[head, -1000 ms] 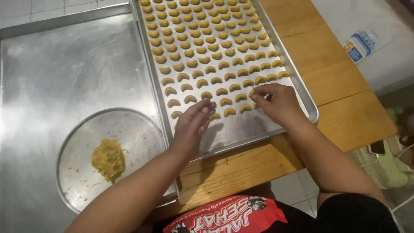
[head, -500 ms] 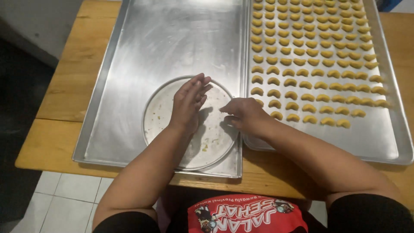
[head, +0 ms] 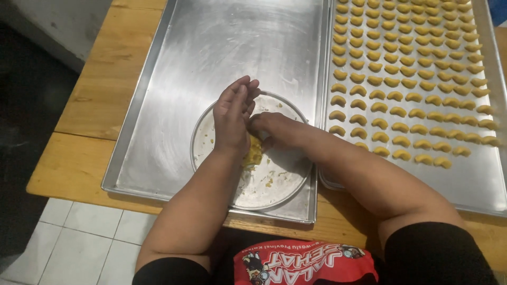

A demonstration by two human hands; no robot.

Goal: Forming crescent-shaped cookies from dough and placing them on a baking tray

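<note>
Most of the small lump of yellow dough [head: 255, 153] is covered by the left hand [head: 232, 119] and the right hand [head: 274, 129], so its shape cannot be told. Whether either hand grips it is hidden as well, since the fingertips are turned away. The near rim of the round metal plate [head: 274, 198] is partly hidden by the forearms. The right-hand steel baking tray [head: 475, 184] of yellow crescent-shaped cookies [head: 401, 82] is cut off by the top and right edges.
</note>
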